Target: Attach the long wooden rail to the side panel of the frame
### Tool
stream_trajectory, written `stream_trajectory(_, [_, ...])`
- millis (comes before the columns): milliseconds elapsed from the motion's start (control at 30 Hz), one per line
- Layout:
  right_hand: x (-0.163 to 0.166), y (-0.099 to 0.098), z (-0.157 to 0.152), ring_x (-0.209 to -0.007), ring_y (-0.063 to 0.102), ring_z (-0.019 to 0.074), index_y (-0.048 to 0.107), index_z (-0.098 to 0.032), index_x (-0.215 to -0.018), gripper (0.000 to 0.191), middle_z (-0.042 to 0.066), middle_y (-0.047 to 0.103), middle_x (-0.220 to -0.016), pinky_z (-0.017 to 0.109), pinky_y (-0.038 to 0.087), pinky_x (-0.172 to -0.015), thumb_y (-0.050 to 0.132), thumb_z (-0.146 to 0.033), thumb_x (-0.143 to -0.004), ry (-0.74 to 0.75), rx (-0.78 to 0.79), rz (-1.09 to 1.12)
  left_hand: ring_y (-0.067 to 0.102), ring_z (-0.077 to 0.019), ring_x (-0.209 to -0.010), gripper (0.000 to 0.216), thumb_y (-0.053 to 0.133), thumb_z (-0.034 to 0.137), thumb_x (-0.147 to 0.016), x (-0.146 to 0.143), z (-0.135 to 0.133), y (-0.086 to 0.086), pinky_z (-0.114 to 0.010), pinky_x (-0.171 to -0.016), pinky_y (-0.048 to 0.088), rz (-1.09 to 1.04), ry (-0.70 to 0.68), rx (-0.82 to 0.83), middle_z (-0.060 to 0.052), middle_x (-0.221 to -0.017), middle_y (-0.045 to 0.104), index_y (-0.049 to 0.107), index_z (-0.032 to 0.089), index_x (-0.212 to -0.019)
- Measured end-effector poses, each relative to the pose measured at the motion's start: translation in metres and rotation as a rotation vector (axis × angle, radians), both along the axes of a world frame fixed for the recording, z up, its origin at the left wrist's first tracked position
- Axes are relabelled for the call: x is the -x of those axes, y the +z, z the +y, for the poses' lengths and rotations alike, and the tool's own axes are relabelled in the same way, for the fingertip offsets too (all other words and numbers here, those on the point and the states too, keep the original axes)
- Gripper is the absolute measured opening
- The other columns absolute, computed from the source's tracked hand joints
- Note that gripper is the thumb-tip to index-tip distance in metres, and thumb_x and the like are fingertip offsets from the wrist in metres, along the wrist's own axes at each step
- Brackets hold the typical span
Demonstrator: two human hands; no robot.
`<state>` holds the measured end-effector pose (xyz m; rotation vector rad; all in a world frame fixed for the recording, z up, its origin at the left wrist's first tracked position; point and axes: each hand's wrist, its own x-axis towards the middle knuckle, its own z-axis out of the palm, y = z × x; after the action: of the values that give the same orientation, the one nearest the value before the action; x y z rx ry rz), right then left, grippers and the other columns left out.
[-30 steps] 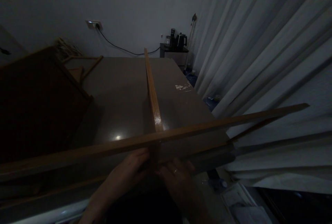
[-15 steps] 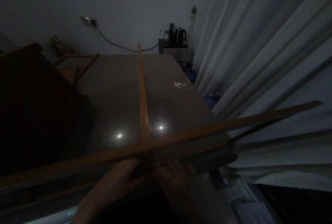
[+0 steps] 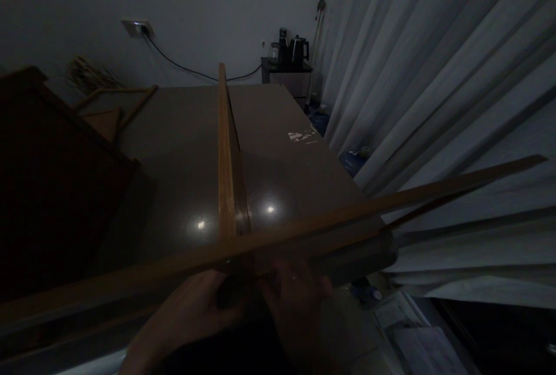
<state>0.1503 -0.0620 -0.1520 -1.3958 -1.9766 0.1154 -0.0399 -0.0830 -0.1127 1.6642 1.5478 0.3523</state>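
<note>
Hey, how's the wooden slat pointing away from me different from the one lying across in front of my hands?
The lengthwise slat runs straight away over the table; the crosswise slat spans left to right. The lengthwise slat stays between the table's sides, while the crosswise slat juts past the table's right edge, before the curtain. Both are thin wooden strips, crossing near the left hand and right hand.

Very dim, grainy view; two glare spots on table (image 3: 278, 131).

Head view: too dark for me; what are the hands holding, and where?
Left hand and right hand grip the lengthwise slat at its near end.
</note>
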Motion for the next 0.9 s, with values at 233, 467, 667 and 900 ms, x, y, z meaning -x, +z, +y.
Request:
stream_trajectory(233, [-0.008, 0.005, 0.007, -0.075, 0.06, 0.0236, 0.061, -0.029, -0.093, 0.015, -0.001, 0.073, -0.077, 0.036, 0.027, -0.068, 0.061, -0.044, -0.091, 0.112, 0.061, -0.058, 0.063, -0.0264, -0.109, 0.041, 0.062, 0.036, -0.081, -0.004, 0.003, -0.002, -0.042, -0.099, 0.051, 0.003, 0.007, -0.107, -0.007, -0.121, 0.066, 0.061, 0.025, -0.121])
stream_trajectory(467, [-0.016, 0.006, 0.01, -0.086, 0.06, 0.025, 0.064, -0.032, -0.106, 0.015, -0.003, 0.077, -0.092, 0.037, 0.028, -0.072, 0.065, -0.034, -0.091, 0.188, 0.114, -0.155, 0.052, -0.0242, -0.126, 0.042, 0.06, 0.03, -0.087, -0.007, 0.01, -0.002, -0.039, -0.107, 0.046, -0.086, -0.065, -0.246, -0.005, -0.14, 0.054, 0.055, 0.027, -0.129])
stream_trajectory(667, [-0.011, 0.01, 0.011, -0.081, 0.058, 0.0234, 0.065, -0.028, -0.085, 0.015, -0.002, 0.075, -0.077, 0.037, 0.027, -0.072, 0.058, -0.036, -0.095, 0.181, 0.045, -0.186, 0.049, -0.0228, -0.13, 0.05, 0.061, 0.025, -0.087, -0.005, 0.009, -0.008, -0.04, -0.112, 0.04, -0.048, -0.125, -0.288, -0.005, -0.145, 0.049, 0.049, 0.028, -0.135])
stream_trajectory(900, [-0.017, 0.011, -0.003, -0.083, 0.06, 0.0218, 0.068, -0.028, -0.092, 0.021, -0.002, 0.076, -0.084, 0.035, 0.029, -0.076, 0.052, -0.041, -0.097, 0.202, 0.061, -0.159, 0.049, -0.0244, -0.129, 0.046, 0.057, 0.021, -0.088, -0.008, 0.001, -0.008, -0.041, -0.112, 0.039, -0.099, -0.154, -0.293, -0.007, -0.142, 0.051, 0.051, 0.026, -0.133])
